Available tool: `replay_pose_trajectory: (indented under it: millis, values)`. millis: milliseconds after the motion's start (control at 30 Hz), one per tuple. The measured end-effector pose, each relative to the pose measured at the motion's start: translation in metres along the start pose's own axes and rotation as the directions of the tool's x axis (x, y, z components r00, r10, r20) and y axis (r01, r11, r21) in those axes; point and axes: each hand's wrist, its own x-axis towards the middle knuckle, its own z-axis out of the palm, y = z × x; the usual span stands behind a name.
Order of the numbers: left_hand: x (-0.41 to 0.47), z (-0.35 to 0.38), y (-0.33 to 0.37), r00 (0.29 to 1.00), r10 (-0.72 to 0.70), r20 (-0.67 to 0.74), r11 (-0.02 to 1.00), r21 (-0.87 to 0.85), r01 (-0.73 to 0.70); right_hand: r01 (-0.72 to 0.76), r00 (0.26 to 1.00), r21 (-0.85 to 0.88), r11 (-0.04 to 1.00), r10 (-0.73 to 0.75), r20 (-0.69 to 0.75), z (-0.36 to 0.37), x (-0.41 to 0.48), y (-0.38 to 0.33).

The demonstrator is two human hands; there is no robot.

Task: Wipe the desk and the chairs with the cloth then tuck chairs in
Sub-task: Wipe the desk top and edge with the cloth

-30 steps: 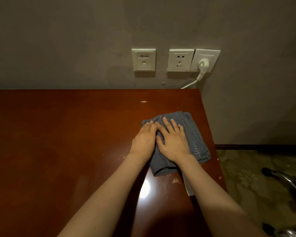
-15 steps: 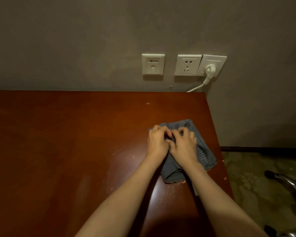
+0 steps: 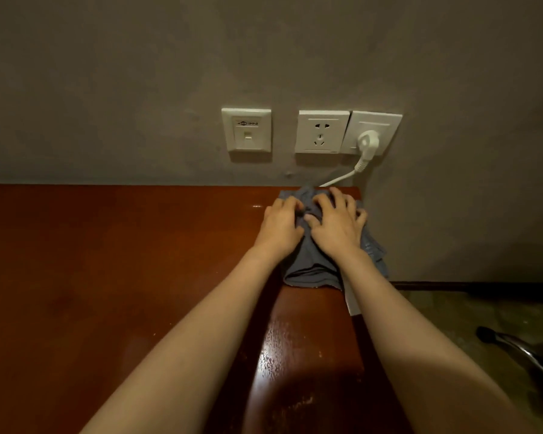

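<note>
A crumpled grey-blue cloth (image 3: 311,270) lies at the far right corner of the reddish-brown wooden desk (image 3: 107,277), up against the wall. My left hand (image 3: 281,225) sits on the cloth's left part, its fingers curled into the fabric. My right hand (image 3: 337,223) is beside it, thumb touching the left hand, with bent fingers digging into the cloth near the desk's right edge. Part of the cloth hangs over that edge. A dark chair part with a shiny metal bar (image 3: 521,352) shows at the lower right, on the floor side.
On the grey wall just behind the cloth are a data socket (image 3: 246,130), a power socket (image 3: 322,131) and a white plug (image 3: 367,142) whose cable runs down behind the desk. A patterned floor (image 3: 452,311) lies right of the desk.
Both hands have pushed the cloth away from me, from the middle of the desk's right side to the back corner by the wall. The flat fingers have curled into the fabric.
</note>
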Motion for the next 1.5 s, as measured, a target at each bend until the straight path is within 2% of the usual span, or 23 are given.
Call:
replay_pose_trajectory:
  millis: [100,200,333,433,533,633,700,767,833,967,1133,1267,1367,1433,1500]
  values:
    - [-0.008,0.006,-0.005,0.998,0.055,0.015,0.994,0.096,-0.056,0.035,0.997,0.051,0.998,-0.039,0.071,0.008,0.001,0.006]
    - [-0.014,0.007,-0.009,0.997,0.06,0.046,0.988,0.137,-0.066,0.07,0.998,0.055,0.996,-0.07,0.002,0.01,-0.015,0.005]
    - [-0.044,0.002,-0.014,0.997,0.02,0.073,0.999,0.045,-0.024,0.193,0.98,0.164,0.967,-0.18,-0.086,0.021,-0.06,-0.005]
    - [-0.073,0.0,-0.016,0.999,-0.001,0.034,0.998,-0.058,0.003,0.284,0.954,0.187,0.94,-0.259,-0.149,0.023,-0.088,-0.01]
    - [-0.073,-0.007,-0.005,0.999,0.035,-0.019,0.991,-0.129,-0.038,0.286,0.943,0.176,0.942,-0.244,-0.226,0.017,-0.09,-0.012]
    - [-0.041,-0.016,0.013,0.984,0.162,-0.075,0.985,-0.043,-0.165,0.196,0.928,0.133,0.972,-0.139,-0.346,0.004,-0.058,-0.013]
    - [-0.014,-0.021,0.017,0.984,0.159,-0.084,0.987,0.046,-0.155,0.136,0.95,0.081,0.987,-0.106,-0.294,-0.004,-0.031,-0.018]
    - [0.005,-0.019,0.005,0.997,0.073,-0.032,0.992,0.105,-0.069,0.111,0.988,0.026,0.993,-0.108,-0.112,0.001,-0.007,-0.025]
    - [0.009,-0.017,-0.013,0.998,-0.038,0.044,0.994,0.107,0.033,0.107,0.994,-0.004,0.994,-0.107,-0.025,0.014,-0.001,-0.03]
    - [-0.021,-0.026,-0.032,0.993,-0.087,0.083,0.995,0.063,0.082,0.208,0.977,0.035,0.977,-0.206,-0.052,0.033,-0.025,-0.04]
    - [-0.113,-0.04,-0.051,0.984,-0.153,0.086,0.987,-0.033,0.157,0.425,0.9,0.088,0.901,-0.41,-0.149,0.045,-0.099,-0.056]
    - [-0.157,-0.047,-0.053,0.982,-0.181,0.057,0.98,-0.069,0.185,0.516,0.846,0.068,0.854,-0.496,-0.193,0.048,-0.135,-0.061]
    - [-0.137,-0.071,-0.056,0.991,-0.135,-0.025,0.99,-0.054,0.133,0.463,0.859,0.094,0.881,-0.42,-0.294,0.045,-0.115,-0.084]
    - [-0.109,-0.09,-0.065,0.989,-0.123,-0.08,0.992,-0.005,0.123,0.4,0.884,0.112,0.91,-0.35,-0.311,0.039,-0.085,-0.111]
    - [-0.086,-0.106,-0.083,0.98,-0.191,-0.054,0.98,0.043,0.193,0.394,0.912,0.108,0.913,-0.374,-0.169,0.038,-0.061,-0.139]
